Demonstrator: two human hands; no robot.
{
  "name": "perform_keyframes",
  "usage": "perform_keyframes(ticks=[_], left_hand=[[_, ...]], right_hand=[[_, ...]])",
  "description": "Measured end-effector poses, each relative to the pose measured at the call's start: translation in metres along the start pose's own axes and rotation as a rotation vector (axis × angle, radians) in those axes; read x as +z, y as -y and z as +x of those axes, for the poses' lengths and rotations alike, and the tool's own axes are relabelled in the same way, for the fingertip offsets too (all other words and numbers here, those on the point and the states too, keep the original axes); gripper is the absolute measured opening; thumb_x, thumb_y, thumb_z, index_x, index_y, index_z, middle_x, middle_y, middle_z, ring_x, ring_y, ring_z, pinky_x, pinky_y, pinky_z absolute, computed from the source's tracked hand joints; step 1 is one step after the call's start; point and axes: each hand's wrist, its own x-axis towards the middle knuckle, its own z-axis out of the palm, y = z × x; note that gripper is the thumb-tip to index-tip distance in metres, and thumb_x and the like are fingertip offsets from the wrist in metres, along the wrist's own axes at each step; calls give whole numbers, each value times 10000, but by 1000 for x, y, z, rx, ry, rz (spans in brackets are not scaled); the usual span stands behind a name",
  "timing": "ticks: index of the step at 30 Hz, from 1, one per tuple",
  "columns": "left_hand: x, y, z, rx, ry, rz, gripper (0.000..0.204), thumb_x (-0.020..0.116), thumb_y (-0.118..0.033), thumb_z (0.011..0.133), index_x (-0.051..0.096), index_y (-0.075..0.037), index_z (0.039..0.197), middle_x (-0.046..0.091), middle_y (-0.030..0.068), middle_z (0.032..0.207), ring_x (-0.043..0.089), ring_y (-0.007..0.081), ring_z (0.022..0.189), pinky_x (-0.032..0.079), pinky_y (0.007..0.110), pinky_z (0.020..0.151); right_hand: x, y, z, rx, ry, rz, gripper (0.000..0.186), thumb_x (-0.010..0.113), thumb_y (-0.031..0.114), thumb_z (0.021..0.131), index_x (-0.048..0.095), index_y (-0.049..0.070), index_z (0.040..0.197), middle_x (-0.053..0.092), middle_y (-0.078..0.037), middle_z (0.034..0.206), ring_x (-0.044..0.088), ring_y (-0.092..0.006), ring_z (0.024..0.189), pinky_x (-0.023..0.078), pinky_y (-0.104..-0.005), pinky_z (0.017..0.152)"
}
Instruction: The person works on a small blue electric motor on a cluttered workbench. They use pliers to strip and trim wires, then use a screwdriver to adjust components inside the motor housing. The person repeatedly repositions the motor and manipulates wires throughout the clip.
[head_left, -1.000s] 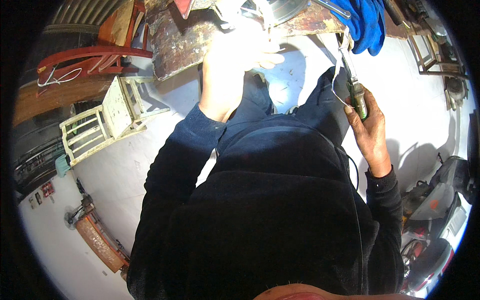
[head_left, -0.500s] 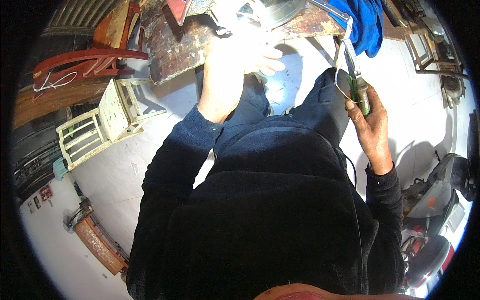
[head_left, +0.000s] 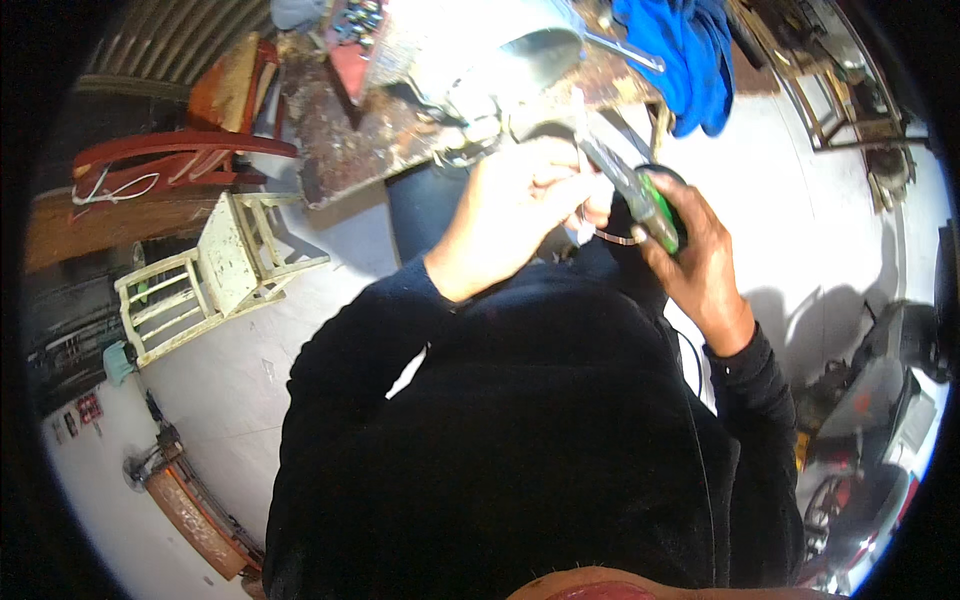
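My left hand (head_left: 510, 205) is closed, its thumb and fingers pinched on a thin strip (head_left: 614, 238) that bends across to my right hand (head_left: 695, 260). My right hand is wrapped round a long, narrow grey tool with a green handle (head_left: 655, 220). The tool's tip points up and left, just beside my left fingers. Strong light washes out the left fingertips, and the tool's exact kind cannot be made out. Both hands are in front of my body, just off the near edge of the worn brown table (head_left: 360, 165).
On the table, a shiny rounded metal part (head_left: 540, 55) sits in glare. A red tray with small parts (head_left: 350, 70) lies to its left, a blue cloth (head_left: 685, 60) to its right. A cream chair (head_left: 230, 240) stands left; a red wooden frame (head_left: 185, 150) is behind it.
Both hands have come together: my right hand has moved left with the tool, and my left has lowered and gone from spread fingers to a pinch on the strip.
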Motion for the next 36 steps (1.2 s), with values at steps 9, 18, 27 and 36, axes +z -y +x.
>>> perform_keyframes(ticks=[9, 18, 27, 36], left_hand=[[-47, -37, -32, -12, -132, 197, 57, 736, -39, 1026, 693, -34, 1064, 743, 83, 805, 741, 146, 741, 548, 271, 650], [-149, -97, -56, 209, -720, 422, 122, 706, -149, 1075, 619, -63, 1072, 601, -27, 699, 502, 37, 517, 372, 202, 441], [-234, -42, -6, -6, -544, 605, 132, 723, -112, 1044, 714, 10, 1095, 688, 34, 754, 599, 93, 595, 483, 269, 558], [-215, -48, -5, 201, -381, 1336, 223, 801, -134, 947, 741, 31, 1084, 715, 186, 911, 710, 283, 786, 556, 390, 741]], right_hand=[[-1, -8, 2, 110, 80, 326, 430, 656, 64, 1038, 577, -69, 1440, 704, -168, 1150, 721, -258, 978, 580, -353, 868], [-1, -17, -4, 333, 140, 515, 460, 689, 287, 1099, 600, -61, 1386, 708, -49, 990, 667, -124, 844, 555, -273, 778], [2, 0, 2, 338, 160, 515, 422, 697, 272, 1095, 634, -55, 1355, 711, -46, 1021, 627, -103, 827, 543, -274, 767], [-4, 3, 5, 301, 224, 433, 363, 683, 205, 1091, 650, -57, 1340, 714, -74, 932, 670, -129, 810, 552, -293, 745]])
